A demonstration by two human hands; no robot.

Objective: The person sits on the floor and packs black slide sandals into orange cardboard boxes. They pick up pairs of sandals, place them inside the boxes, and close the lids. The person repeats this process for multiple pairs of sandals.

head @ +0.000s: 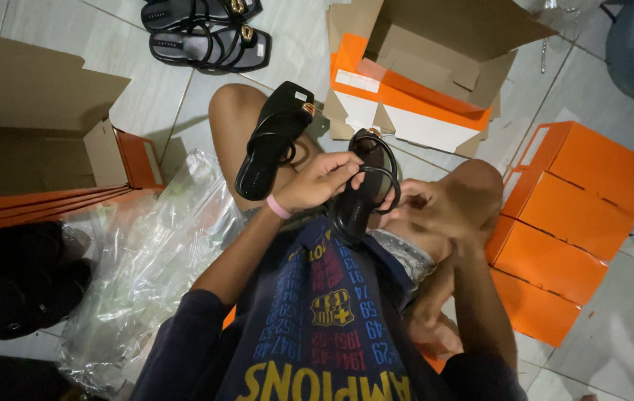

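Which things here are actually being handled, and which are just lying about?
In hand:
- black sandal, gripped by left hand and right hand
- second black sandal, resting on the knee

Lying about:
- sandal pair on the floor
- stacked orange boxes
- open cardboard carton
- clear plastic wrap

Black sandals (365, 186) with gold buckles; a pink wristband (278, 207); orange boxes (569, 215) right; brown cartons (27, 111) left; pale tiled floor (614, 349); navy shirt (317, 327) with yellow, red and blue print.
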